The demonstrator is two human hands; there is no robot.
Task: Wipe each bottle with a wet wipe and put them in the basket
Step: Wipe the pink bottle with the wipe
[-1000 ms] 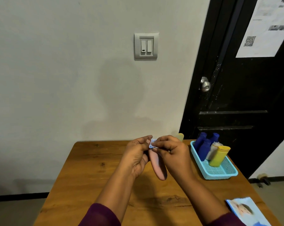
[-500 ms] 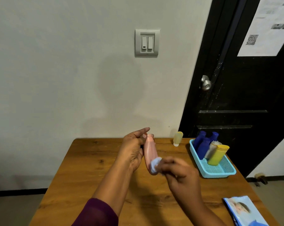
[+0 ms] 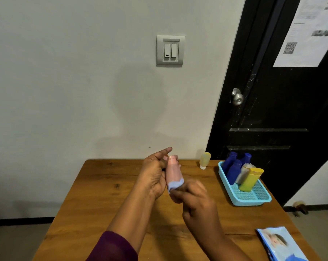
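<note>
Step in hand: wiping pink bottle (image 3: 173, 171). Left hand (image 3: 152, 178) grips bottle, holds it upright above bench (image 3: 103, 194). Right hand (image 3: 197, 201), blurred, pinches wet wipe (image 3: 175, 185) around bottle's lower end. Next, likely: finish wiping, carry bottle right to basket (image 3: 251, 202), which holds several bottles. Pale yellow bottle (image 3: 205, 159) stands on bench near basket, probably next.

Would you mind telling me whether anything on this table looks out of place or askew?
Nothing looks spilled or damaged. The bottles in the basket lean on one another rather than standing straight, and one pale yellow bottle stands outside it, cap down, near the far edge of the table.
</note>
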